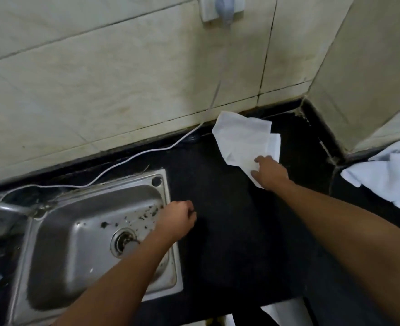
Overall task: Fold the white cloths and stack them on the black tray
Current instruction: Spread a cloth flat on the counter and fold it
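- The white cloth (243, 137) is thin, a bit rumpled and partly doubled over, lying at the back of the black counter (229, 243) right by the tiled wall (100, 78).
- The right hand (269, 171) has its fingers curled into the cloth's near corner, gripping it.
- The left hand (177, 220) is curled up with nothing visible in it, at the edge of the steel sink (53, 267).
- There's a heap of more white cloths (382, 177) at the far right.

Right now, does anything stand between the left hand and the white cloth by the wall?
Nothing visible does. Only bare black counter separates the left hand from the white cloth, whose near end the right hand holds.
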Available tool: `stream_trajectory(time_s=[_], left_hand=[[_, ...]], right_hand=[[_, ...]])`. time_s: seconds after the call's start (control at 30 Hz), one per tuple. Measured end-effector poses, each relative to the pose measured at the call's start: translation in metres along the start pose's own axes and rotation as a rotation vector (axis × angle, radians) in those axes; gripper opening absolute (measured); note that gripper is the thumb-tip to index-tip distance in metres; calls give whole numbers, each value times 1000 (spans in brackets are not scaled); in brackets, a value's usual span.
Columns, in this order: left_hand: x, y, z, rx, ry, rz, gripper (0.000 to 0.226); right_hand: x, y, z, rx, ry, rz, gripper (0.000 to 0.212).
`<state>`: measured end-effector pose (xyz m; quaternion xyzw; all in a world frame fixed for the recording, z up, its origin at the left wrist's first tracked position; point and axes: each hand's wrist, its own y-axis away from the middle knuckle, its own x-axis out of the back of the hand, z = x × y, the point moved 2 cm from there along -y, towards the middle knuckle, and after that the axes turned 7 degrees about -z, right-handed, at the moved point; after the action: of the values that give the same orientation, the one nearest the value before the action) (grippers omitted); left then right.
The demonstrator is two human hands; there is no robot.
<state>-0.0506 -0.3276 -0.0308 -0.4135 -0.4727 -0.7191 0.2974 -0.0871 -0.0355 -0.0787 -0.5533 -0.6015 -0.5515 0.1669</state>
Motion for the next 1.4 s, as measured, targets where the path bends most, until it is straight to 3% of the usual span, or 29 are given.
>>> stream_trajectory(time_s=[0.1,0.23,0.4,0.5,0.67,0.83,0.93,1.1,1.4], left_hand=[[-11,-4,-3,38,0,-35,23],[-21,-13,-9,65,20,-92,23],[-20,-25,-14,40,24,-122,21],[-9,-35,-7,-2,54,-117,21],[5,-36,-1,-70,69,-67,21],[-3,-28,-23,-81,75,-87,21],[-8,-24,-38,-73,84,-108,21],[-2,-25,-43,-96,94,-94,21],[20,-41,-17,-202,112,-73,18]], right_hand=[[-5,-31,4,-158,-188,36,57],[-7,-58,7,-238,-203,-2,53],[-7,-63,9,-351,-495,-28,36],[1,-56,13,-429,-605,-3,45],[0,-48,17,-479,-586,-2,54],[-8,-57,-5,-464,-469,41,44],[-7,-58,-18,-463,-664,70,43],[34,-40,-50,-266,-1105,104,20],[140,57,-80,-18,-1254,182,24]])
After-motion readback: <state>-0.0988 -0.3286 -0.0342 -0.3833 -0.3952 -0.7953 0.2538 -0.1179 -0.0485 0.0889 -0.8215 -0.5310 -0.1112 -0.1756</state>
